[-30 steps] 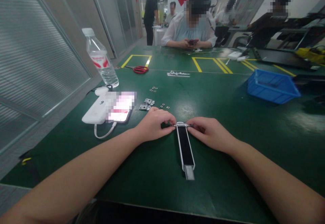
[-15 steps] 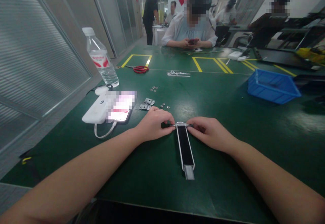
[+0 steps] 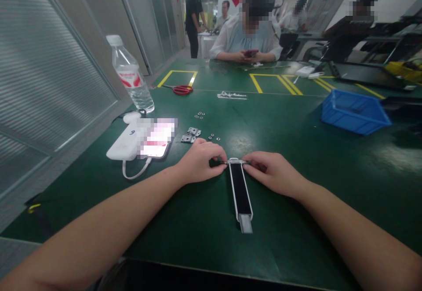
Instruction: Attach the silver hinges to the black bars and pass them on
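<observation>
The left hand (image 3: 202,161) pinches the left end of a thin rod (image 3: 235,162) between thumb and fingers, and the right hand (image 3: 272,170) has its fingertips closed at the rod's right end. The rod lies across the far end of a long black strip with a white frame (image 3: 241,190), which is on the green table (image 3: 280,247) between the two forearms; a flat grey tab (image 3: 245,223) sticks out of its near end. Just beyond the left hand are some metal brackets (image 3: 190,135), with small nuts (image 3: 212,136) to their right and small rings (image 3: 199,115) farther off. To the left, a white power bank (image 3: 123,143) sits beside a lit phone (image 3: 161,139), a white cable (image 3: 136,177) curving at their near side, and a water bottle (image 3: 132,78) stands behind them. Red-handled scissors (image 3: 183,90) lie farther away, left of some white pieces (image 3: 231,95). A blue bin (image 3: 355,113) is on the right. At the far edge, a seated person (image 3: 247,40) holds a phone.
</observation>
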`<state>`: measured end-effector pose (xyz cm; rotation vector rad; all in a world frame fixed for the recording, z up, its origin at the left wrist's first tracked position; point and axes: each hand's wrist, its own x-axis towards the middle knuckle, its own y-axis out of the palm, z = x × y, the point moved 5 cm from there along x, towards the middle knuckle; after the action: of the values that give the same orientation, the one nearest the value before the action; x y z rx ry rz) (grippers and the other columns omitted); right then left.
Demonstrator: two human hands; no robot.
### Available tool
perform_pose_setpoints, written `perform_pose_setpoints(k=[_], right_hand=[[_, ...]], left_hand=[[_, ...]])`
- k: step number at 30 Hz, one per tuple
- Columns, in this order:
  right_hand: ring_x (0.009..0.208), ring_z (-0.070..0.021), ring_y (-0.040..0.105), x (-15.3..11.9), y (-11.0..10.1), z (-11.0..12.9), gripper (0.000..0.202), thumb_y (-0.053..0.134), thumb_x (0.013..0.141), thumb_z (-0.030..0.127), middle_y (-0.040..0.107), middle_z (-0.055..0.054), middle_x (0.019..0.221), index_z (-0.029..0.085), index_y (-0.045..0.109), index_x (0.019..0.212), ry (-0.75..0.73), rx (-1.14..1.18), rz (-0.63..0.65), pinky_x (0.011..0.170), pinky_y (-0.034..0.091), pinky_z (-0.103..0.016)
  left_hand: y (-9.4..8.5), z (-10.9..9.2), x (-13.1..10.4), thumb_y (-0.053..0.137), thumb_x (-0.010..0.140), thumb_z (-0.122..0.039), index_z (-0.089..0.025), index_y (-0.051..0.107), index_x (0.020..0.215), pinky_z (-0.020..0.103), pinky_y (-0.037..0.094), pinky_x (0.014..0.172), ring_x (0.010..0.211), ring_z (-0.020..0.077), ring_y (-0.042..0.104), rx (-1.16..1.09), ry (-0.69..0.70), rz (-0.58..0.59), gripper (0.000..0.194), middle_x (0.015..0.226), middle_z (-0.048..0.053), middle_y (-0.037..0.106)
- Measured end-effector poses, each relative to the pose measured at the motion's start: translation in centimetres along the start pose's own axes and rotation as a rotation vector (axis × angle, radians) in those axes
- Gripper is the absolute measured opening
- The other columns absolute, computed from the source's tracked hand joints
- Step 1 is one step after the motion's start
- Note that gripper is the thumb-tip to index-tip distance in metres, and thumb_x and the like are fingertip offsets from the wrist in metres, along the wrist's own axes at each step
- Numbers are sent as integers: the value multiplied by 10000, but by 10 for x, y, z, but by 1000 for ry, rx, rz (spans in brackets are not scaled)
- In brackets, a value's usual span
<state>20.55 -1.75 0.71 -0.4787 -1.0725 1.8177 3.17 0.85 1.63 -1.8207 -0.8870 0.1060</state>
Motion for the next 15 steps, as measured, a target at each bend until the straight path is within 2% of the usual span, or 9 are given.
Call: perform_pose_setpoints(k=[15], right_hand=[[603,-135,529,0,1,-2,201,496,895,266,616,-22,699,179,668,953,5,-3,-3,568,396,-257]], left_hand=[[0,0,1,597,799,-227,-197,620,836,312,308,803,754,129,623,-8,-6,1,53,813,-35,688]])
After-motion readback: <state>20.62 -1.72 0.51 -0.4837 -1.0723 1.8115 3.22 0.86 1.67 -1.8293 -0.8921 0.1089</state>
